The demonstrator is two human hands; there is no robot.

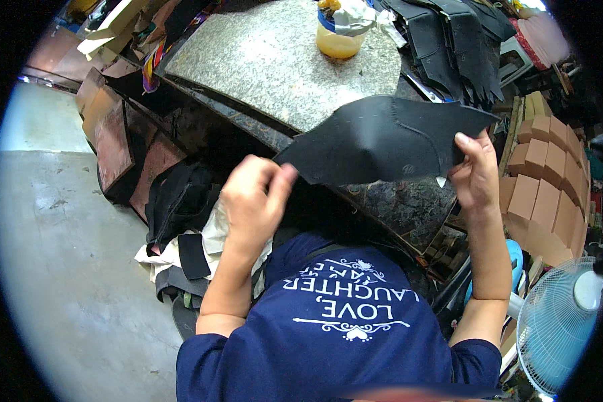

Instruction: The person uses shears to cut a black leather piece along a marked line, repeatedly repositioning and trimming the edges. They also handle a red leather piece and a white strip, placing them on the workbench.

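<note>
A wide black shoe-upper piece (375, 144), which looks like leather, is held up in front of me over the near edge of the work surface. A stitched or creased curved line runs across its right part. My right hand (477, 167) grips its right end, thumb on the face and the other fingers behind. At the left tip, my left hand (254, 197) is closed, with the thumb and index finger pinched at the edge. Slight blur softens the left fingers. Beyond the piece, a tub of yellowish paste (338, 43) with a blue rim stands on a speckled stone slab (268, 60).
More black cut pieces (445, 47) are stacked at the far right. Several brown boxes (546, 181) are piled on the right, above a white fan (563, 328). Dark cloth (181, 201) and pinkish boards (114, 144) are at the left beside the grey floor (74, 268).
</note>
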